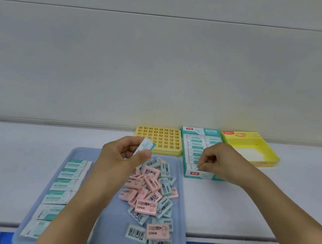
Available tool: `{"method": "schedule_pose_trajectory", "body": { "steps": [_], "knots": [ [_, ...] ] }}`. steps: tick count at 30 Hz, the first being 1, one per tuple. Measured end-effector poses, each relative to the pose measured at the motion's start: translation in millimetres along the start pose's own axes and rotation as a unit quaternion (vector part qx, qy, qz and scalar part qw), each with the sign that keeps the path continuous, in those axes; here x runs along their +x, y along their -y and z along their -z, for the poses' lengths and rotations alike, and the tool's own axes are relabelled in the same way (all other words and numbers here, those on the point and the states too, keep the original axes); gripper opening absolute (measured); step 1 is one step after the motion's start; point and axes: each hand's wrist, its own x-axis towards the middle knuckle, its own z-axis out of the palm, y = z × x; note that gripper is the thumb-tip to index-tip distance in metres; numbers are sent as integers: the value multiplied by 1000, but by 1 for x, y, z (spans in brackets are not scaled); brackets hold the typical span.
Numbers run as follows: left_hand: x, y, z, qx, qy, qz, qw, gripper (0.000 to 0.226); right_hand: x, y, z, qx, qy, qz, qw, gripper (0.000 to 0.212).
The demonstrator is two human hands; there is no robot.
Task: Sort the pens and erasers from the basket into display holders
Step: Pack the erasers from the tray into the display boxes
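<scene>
The left hand (122, 153) pinches a white-and-teal wrapped eraser (145, 144) above the blue plastic tray (93, 153), while the right hand's (218, 161) fingers (204, 165) pinch an eraser in the teal cardboard box (198, 174) at middle right.

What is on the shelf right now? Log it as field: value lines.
left hand: pinches a white-and-teal eraser
right hand: fingertips pinched at the teal display box
tray: loose pink and blue erasers, row of white-and-teal erasers on its left
yellow grid holder: holes look empty
yellow box: open
</scene>
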Motion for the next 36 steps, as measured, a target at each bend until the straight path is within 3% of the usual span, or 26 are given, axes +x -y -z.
{"method": "schedule_pose_trajectory", "body": {
  "steps": [5, 8, 12, 17, 21, 24, 26, 28, 30, 33, 36],
  "knots": [
    [2, -8, -17, -18, 81, 28, 996, 32, -10, 3, 9, 132, -186, 8, 974, 21],
    [6, -12, -33, -17, 104, 35, 994, 34, -24, 22, 13, 241, -140, 80, 957, 23],
    [9, -19, -50, -18, 117, 27, 993, 35, -33, 37, 18, 250, -110, 140, 952, 21],
    [8, -22, -73, 109, 102, -81, 985, 35, -40, 31, 32, 281, -119, 86, 948, 18],
    [12, -21, -92, 248, 98, -186, 946, 40, -47, 12, 45, 298, -24, 40, 954, 14],
    [18, -15, -100, 319, 118, -208, 917, 52, -45, -6, 46, 254, -73, 5, 964, 9],
    [18, -5, -99, 435, 172, -213, 858, 58, -46, -20, 45, 167, -114, -12, 979, 9],
    [15, 7, -97, 535, 252, -212, 778, 59, -47, -32, 42, 72, -116, -20, 990, 9],
    [12, 16, -95, 590, 271, -206, 732, 61, -48, -37, 37, -4, -107, -19, 994, 14],
    [15, 18, -91, 621, 233, -215, 717, 62, -45, -34, 33, -65, -91, -5, 994, 21],
    [15, 20, -87, 611, 237, -204, 727, 62, -43, -34, 36, -93, -73, 18, 993, 21]
  ]
}}
